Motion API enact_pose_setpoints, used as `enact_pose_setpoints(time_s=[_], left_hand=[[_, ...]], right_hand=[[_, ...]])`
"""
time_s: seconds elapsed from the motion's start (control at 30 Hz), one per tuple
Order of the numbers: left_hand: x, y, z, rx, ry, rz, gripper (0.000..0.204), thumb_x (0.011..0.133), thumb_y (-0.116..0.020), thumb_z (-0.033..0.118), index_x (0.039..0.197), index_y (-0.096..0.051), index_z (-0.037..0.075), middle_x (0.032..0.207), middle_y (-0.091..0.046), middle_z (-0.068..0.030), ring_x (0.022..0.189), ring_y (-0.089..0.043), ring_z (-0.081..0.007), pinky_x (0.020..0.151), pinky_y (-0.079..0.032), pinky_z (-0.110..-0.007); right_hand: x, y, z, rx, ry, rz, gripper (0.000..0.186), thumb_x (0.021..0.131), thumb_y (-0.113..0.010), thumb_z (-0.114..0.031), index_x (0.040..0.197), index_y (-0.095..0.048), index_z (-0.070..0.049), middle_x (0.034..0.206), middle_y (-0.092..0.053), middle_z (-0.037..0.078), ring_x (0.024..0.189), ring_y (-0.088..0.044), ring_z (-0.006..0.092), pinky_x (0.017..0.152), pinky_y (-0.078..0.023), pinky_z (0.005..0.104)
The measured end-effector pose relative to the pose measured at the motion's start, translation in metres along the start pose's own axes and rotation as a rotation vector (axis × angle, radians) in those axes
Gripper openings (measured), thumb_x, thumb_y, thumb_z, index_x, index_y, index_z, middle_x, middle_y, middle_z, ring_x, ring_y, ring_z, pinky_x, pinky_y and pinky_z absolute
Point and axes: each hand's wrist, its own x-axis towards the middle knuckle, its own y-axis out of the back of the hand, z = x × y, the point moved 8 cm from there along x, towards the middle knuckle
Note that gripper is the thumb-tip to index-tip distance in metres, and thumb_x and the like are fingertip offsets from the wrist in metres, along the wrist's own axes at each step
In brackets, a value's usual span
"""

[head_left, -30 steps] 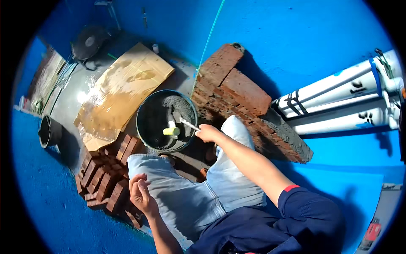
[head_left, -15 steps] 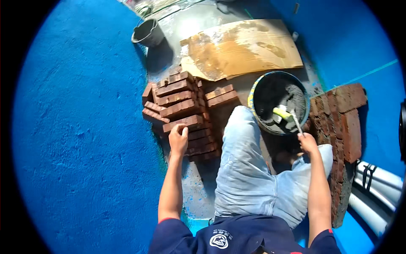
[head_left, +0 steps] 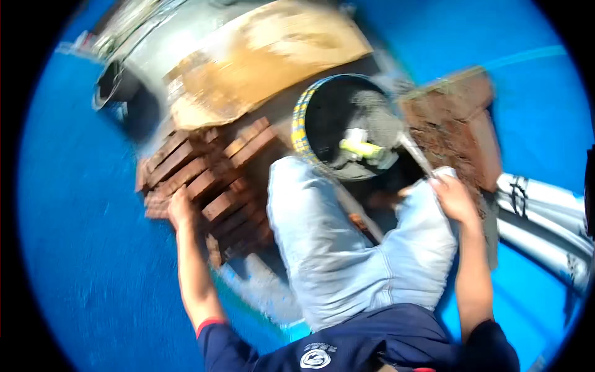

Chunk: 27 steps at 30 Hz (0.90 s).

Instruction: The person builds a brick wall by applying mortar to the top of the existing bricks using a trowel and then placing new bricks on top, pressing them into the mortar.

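At the lower right, my right hand [head_left: 452, 198] is closed on the pale handle of a tool [head_left: 415, 150], which reaches into mortar [head_left: 372, 108] in a round bucket [head_left: 302, 108]. A yellow and white object [head_left: 361, 147] lies in the bucket. On the left, my left hand [head_left: 181, 208] touches a stack of red bricks [head_left: 201, 181], its fingers smeared by motion. My knees are bent, just below the bucket.
A low brick structure [head_left: 458, 133] stands right of the bucket, with white pipes [head_left: 536, 248] beside it. Wet cardboard [head_left: 260, 53] lies beyond the bucket. A dark pail [head_left: 114, 87] stands at upper left near a blue surface [head_left: 93, 217].
The view has swung since a second ago, blurring now. My left hand has moved from beside my knee onto the brick stack. My right hand still grips the tool handle.
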Motion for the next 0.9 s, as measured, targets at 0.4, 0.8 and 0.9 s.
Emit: enact_pose_setpoints(time_s=[0.4, 0.8, 0.9], left_hand=[[-0.016, 0.074, 0.006, 0.137, -0.157, 0.098, 0.065, 0.077, -0.074, 0.038, 0.129, -0.055, 0.004, 0.13, -0.057, -0.0198, 0.124, -0.049, -0.0378, 0.104, -0.041, -0.043], [-0.104, 0.31, 0.148, -1.178, -0.287, 0.484, 0.037, 0.073, -0.08, 0.017, 0.087, -0.048, 0.006, 0.078, -0.048, -0.0052, 0.075, -0.044, -0.0199, 0.069, -0.043, -0.039], [-0.119, 0.324, 0.236, -1.374, -0.374, 0.427, 0.038, 0.076, -0.076, 0.021, 0.095, -0.048, 0.005, 0.085, -0.05, -0.0063, 0.08, -0.047, -0.0212, 0.073, -0.043, -0.039]], right_hand=[[-0.032, -0.028, 0.02, 0.487, -0.143, 0.031, 0.039, 0.098, -0.051, -0.035, 0.086, -0.061, 0.0, 0.073, -0.062, 0.013, 0.071, -0.06, 0.0253, 0.069, -0.048, 0.0387], [-0.24, 0.06, 0.062, 1.024, 0.03, 0.236, 0.027, 0.101, -0.052, -0.028, 0.089, -0.056, -0.004, 0.07, -0.051, -0.002, 0.055, -0.047, 0.0065, 0.052, -0.04, 0.023], [-0.271, 0.054, 0.087, 1.398, 0.003, 0.105, 0.018, 0.1, -0.055, -0.023, 0.093, -0.054, -0.007, 0.07, -0.05, -0.002, 0.055, -0.047, 0.0057, 0.051, -0.04, 0.0225]])
